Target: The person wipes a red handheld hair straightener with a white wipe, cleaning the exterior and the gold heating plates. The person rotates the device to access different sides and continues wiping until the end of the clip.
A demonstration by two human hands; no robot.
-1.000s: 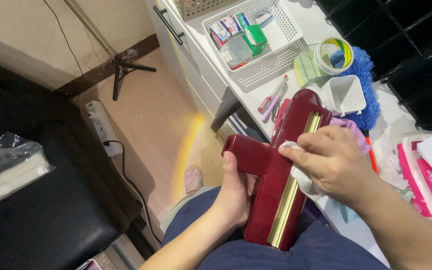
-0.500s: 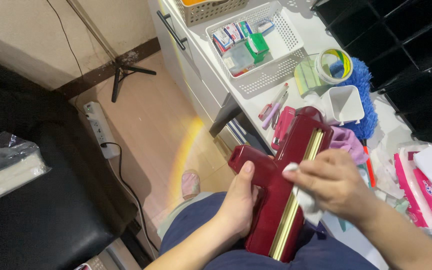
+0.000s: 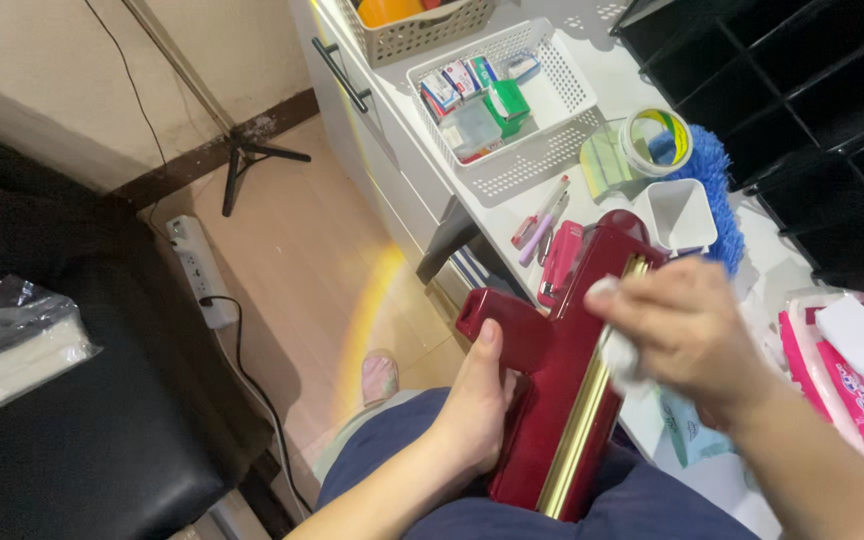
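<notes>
white desk (image 3: 592, 60) | left hand (image 3: 477, 405) grips red cross (image 3: 552, 370) | right hand (image 3: 687, 335) presses white wipe (image 3: 620, 362)

A small work corner with a tan floor, a beige wall and a white desk.

The beige wall (image 3: 82, 75) fills the 10 to 11 o'clock corner, with a dark baseboard (image 3: 207, 150) below it. A black stand foot (image 3: 252, 160) rests on the tan floor (image 3: 302, 260), where a warm streak of light falls near centre. A white power strip (image 3: 200, 270) lies at 9 o'clock beside a black seat (image 3: 72, 440). At 12 to 1 o'clock stands a white desk (image 3: 612, 75) with drawers; black cube shelving (image 3: 802, 90) fills 2 o'clock.
</notes>
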